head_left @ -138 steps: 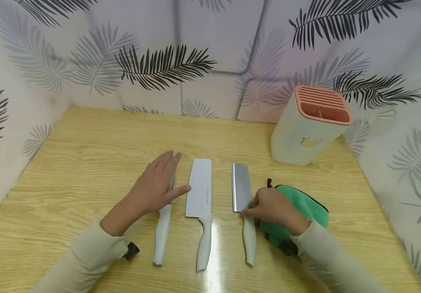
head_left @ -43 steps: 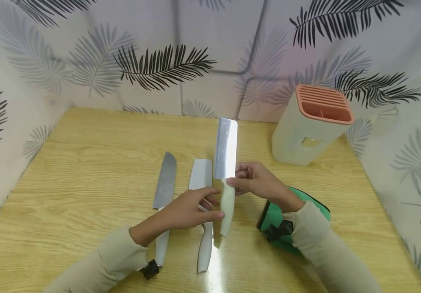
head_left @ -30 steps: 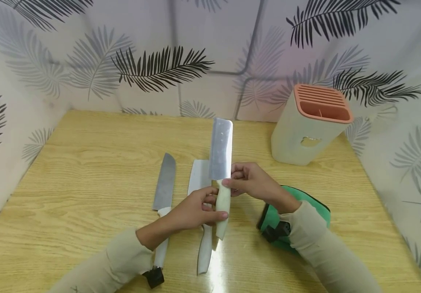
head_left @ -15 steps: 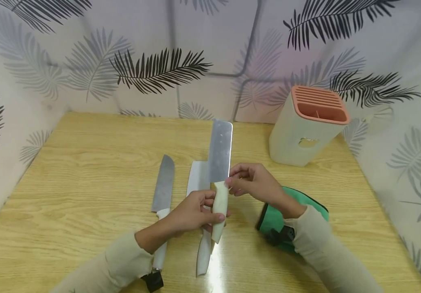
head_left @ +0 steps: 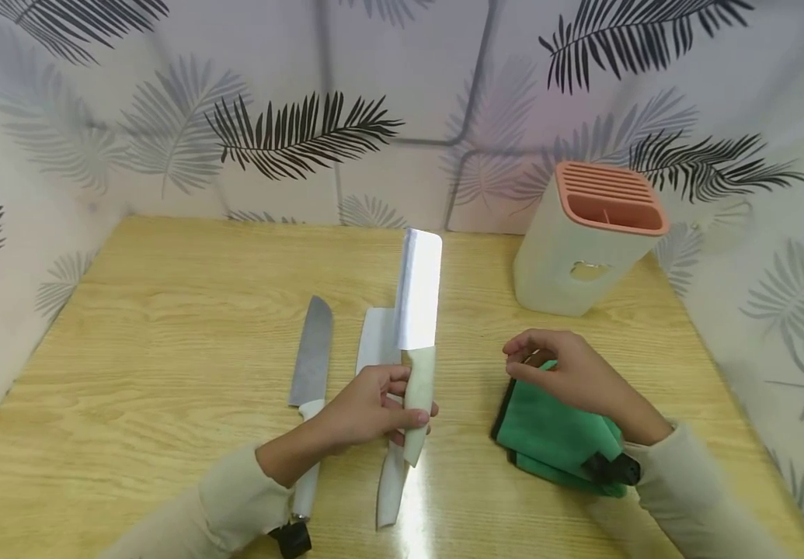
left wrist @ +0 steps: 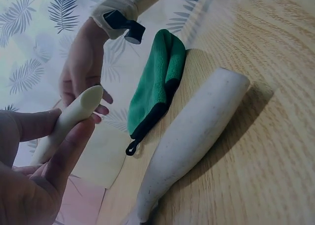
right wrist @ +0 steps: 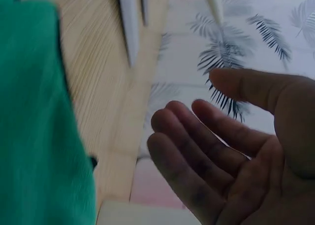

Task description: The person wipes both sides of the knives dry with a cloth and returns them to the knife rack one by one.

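Observation:
My left hand (head_left: 367, 404) grips a small cleaver (head_left: 419, 295) by its cream handle, blade pointing up and away from me, raised over the table. Behind it a wider cleaver (head_left: 376, 338) lies on the wood, partly covered by the hand and the held blade. To the left is a knife with a rounded tip (head_left: 312, 353), its white handle passing under my left forearm. My right hand (head_left: 572, 371) hovers over a folded green cloth (head_left: 555, 435) with black edging, fingers loosely bent and holding nothing. In the right wrist view its palm (right wrist: 261, 176) is bare.
A white knife block (head_left: 569, 268) with a slotted orange top (head_left: 614, 190) stands at the back right of the wooden table (head_left: 185, 310). Leaf-patterned sheeting (head_left: 269, 70) rises behind the table and along both sides.
The right hand picked up the small cleaver and brought it to the left hand, which took its handle. Since half a second ago, the right hand has let go and moved right over the cloth.

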`<act>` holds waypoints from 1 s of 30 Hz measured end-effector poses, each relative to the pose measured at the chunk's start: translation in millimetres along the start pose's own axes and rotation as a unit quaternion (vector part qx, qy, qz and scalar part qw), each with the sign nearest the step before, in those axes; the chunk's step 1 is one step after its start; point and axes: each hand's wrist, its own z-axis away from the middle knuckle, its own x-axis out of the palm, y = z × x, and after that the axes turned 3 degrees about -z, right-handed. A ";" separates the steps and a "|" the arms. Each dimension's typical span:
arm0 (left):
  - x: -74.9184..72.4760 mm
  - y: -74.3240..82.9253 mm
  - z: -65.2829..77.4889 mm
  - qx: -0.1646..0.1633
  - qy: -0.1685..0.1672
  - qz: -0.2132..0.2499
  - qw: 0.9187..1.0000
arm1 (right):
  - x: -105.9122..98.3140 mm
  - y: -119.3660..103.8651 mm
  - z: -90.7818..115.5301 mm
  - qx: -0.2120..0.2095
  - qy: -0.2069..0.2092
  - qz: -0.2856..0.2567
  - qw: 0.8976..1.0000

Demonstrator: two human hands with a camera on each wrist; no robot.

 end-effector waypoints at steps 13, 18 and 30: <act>-1.8 -3.0 1.4 0.011 -0.007 0.009 1.000 | -10.2 36.8 43.8 0.069 -0.088 0.153 0.982; -0.5 -4.1 1.1 0.014 -0.004 0.011 1.000 | -2.5 45.5 51.9 0.133 -0.094 0.152 0.975; -1.3 -1.1 1.8 0.024 0.012 0.004 1.000 | 13.3 53.2 54.3 0.097 -0.081 0.185 0.975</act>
